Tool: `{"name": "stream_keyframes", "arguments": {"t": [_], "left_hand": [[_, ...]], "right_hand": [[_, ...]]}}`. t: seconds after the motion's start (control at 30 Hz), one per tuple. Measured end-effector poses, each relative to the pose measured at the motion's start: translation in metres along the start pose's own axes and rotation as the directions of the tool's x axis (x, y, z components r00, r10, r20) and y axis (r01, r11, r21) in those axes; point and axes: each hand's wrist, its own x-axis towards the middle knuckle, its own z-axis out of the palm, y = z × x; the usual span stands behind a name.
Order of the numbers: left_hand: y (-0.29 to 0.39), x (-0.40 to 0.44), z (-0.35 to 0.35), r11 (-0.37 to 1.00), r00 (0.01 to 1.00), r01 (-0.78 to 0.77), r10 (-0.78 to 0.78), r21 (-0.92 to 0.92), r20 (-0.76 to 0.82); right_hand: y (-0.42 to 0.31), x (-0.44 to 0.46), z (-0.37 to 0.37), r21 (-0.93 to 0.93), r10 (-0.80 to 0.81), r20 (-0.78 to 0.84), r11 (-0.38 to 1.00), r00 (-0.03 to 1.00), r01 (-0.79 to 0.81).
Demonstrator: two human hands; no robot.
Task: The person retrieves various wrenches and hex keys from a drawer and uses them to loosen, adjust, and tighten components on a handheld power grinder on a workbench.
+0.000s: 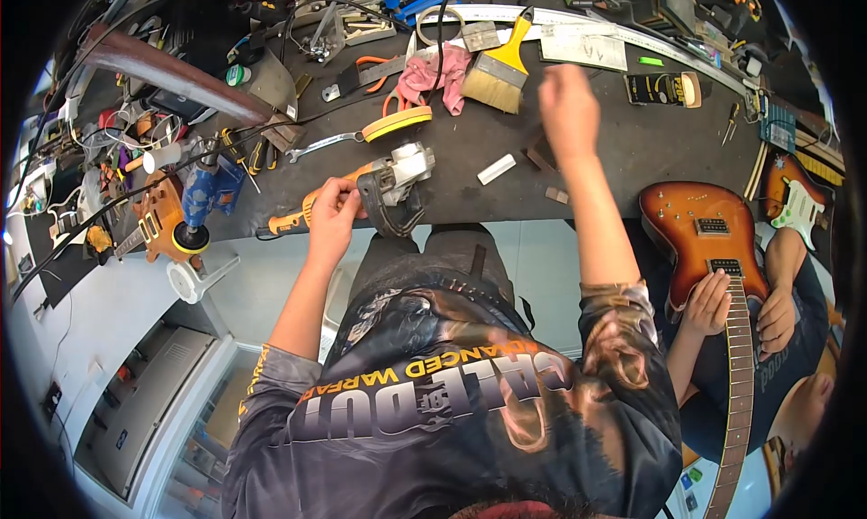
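My left hand (332, 205) is closed around the orange body of an angle grinder (408, 167), which lies along the bench's near edge. A black curved guard or handle (384, 208) hangs from its head over the edge. My right hand (569, 104) is raised above the bench with curled fingers, slightly blurred; whether anything is in it is hidden. Left of that hand lies a wide paintbrush (497, 78) with a yellow handle. Below the brush is a small white block (496, 169). A round yellow-edged pad (397, 124) sits behind the grinder, beside a wrench (325, 146).
A pink rag (435, 75) and a metal plate (584, 53) lie at the back. A small black-and-yellow box (664, 89) is at right. Another person on the right holds a sunburst electric guitar (695, 208). A blue polisher (203, 194) stands at left, with cables crossing the bench.
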Motion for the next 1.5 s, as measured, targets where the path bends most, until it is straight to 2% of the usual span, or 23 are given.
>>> {"name": "stream_keyframes", "arguments": {"t": [0.07, 0.1, 0.2, 0.23, 0.27, 0.3, 0.33, 0.4, 0.47, 0.57, 0.67, 0.77, 0.87, 1.0, 1.1, 1.2, 1.23, 1.3, 1.33, 1.37, 1.4, 1.47, 1.5], "left_hand": [[0.001, -0.001, 0.000, 1.000, 1.000, -0.012, 0.012, 0.029, 0.000], [0.003, -0.001, 0.000, 0.995, 0.999, -0.049, 0.049, 0.090, -0.002], [0.007, 0.002, 0.005, 0.959, 0.989, -0.146, 0.149, 0.244, 0.007], [0.003, 0.003, 0.005, 0.945, 0.986, -0.159, 0.164, 0.284, 0.009], [0.000, 0.003, 0.004, 0.930, 0.984, -0.172, 0.178, 0.325, 0.011], [-0.003, 0.004, 0.004, 0.927, 0.981, -0.184, 0.192, 0.326, 0.006], [-0.002, 0.004, 0.004, 0.923, 0.981, -0.183, 0.194, 0.337, 0.002], [0.001, 0.002, 0.005, 0.915, 0.981, -0.182, 0.196, 0.360, -0.002], [0.002, 0.001, 0.006, 0.897, 0.974, -0.209, 0.226, 0.391, 0.002], [0.000, 0.001, 0.006, 0.879, 0.964, -0.247, 0.266, 0.409, 0.010], [0.001, -0.001, 0.007, 0.884, 0.967, -0.232, 0.253, 0.406, 0.001], [0.005, -0.002, 0.010, 0.891, 0.964, -0.241, 0.266, 0.385, -0.011], [-0.008, 0.000, 0.006, 0.907, 0.970, -0.220, 0.242, 0.360, -0.017], [-0.007, 0.000, 0.006, 0.916, 0.972, -0.219, 0.234, 0.336, -0.007], [-0.019, 0.005, 0.000, 0.918, 0.972, -0.226, 0.236, 0.325, 0.009], [-0.023, 0.008, -0.001, 0.910, 0.969, -0.232, 0.245, 0.343, 0.004], [-0.021, 0.007, -0.001, 0.911, 0.971, -0.228, 0.236, 0.343, 0.019], [-0.020, 0.009, 0.000, 0.896, 0.963, -0.261, 0.269, 0.359, 0.027], [-0.023, 0.011, -0.002, 0.889, 0.959, -0.271, 0.281, 0.368, 0.028], [-0.027, 0.014, -0.004, 0.882, 0.954, -0.292, 0.298, 0.369, 0.041], [-0.026, 0.014, -0.004, 0.892, 0.959, -0.277, 0.277, 0.359, 0.051], [-0.020, 0.012, -0.004, 0.911, 0.972, -0.232, 0.228, 0.341, 0.054], [-0.022, 0.009, -0.005, 0.880, 0.957, -0.283, 0.286, 0.382, 0.051]], "right_hand": [[0.013, 0.015, -0.025, 0.055, 0.093, -0.114, 0.995, 0.989, -0.087], [0.022, 0.018, -0.030, 0.007, 0.162, -0.075, 0.987, 0.984, -0.162], [0.050, 0.019, -0.014, -0.403, 0.355, 0.218, 0.881, 0.909, -0.248], [0.047, 0.020, -0.007, -0.411, 0.459, 0.296, 0.853, 0.838, -0.322], [0.044, 0.016, 0.002, -0.444, 0.485, 0.369, 0.841, 0.793, -0.309], [0.048, 0.009, 0.016, -0.449, 0.421, 0.460, 0.870, 0.782, -0.204], [0.034, 0.004, 0.026, -0.483, 0.470, 0.452, 0.843, 0.758, -0.235], [0.040, -0.006, 0.050, -0.449, 0.378, 0.413, 0.876, 0.828, -0.176], [0.044, -0.011, 0.058, -0.359, 0.308, 0.432, 0.921, 0.848, -0.152], [0.031, -0.006, 0.029, -0.205, 0.383, 0.421, 0.923, 0.822, -0.326], [0.056, 0.002, 0.021, 0.123, 0.449, 0.359, 0.846, 0.818, -0.519], [0.067, 0.013, 0.006, 0.010, 0.591, 0.195, 0.797, 0.783, -0.604], [0.099, 0.005, 0.023, -0.164, 0.588, 0.050, 0.802, 0.808, -0.574], [0.125, -0.006, 0.038, -0.186, 0.493, 0.156, 0.866, 0.856, -0.464], [0.117, -0.015, 0.018, -0.228, 0.556, 0.228, 0.829, 0.799, -0.511], [0.101, -0.019, 0.015, -0.350, 0.469, -0.110, 0.807, 0.876, -0.476], [0.090, -0.014, 0.010, -0.360, 0.445, -0.012, 0.834, 0.896, -0.419], [0.068, -0.006, 0.015, -0.340, 0.256, 0.142, 0.920, 0.956, -0.196], [0.058, -0.006, 0.022, -0.207, 0.172, 0.194, 0.970, 0.966, -0.131], [0.051, -0.007, 0.035, -0.139, 0.146, 0.244, 0.984, 0.959, -0.114], [0.039, -0.006, 0.042, -0.152, 0.202, 0.335, 0.976, 0.920, -0.159], [0.032, -0.013, 0.064, -0.223, 0.176, 0.279, 0.968, 0.944, -0.115], [0.031, -0.014, 0.069, -0.181, 0.236, 0.276, 0.965, 0.932, -0.191]]}}
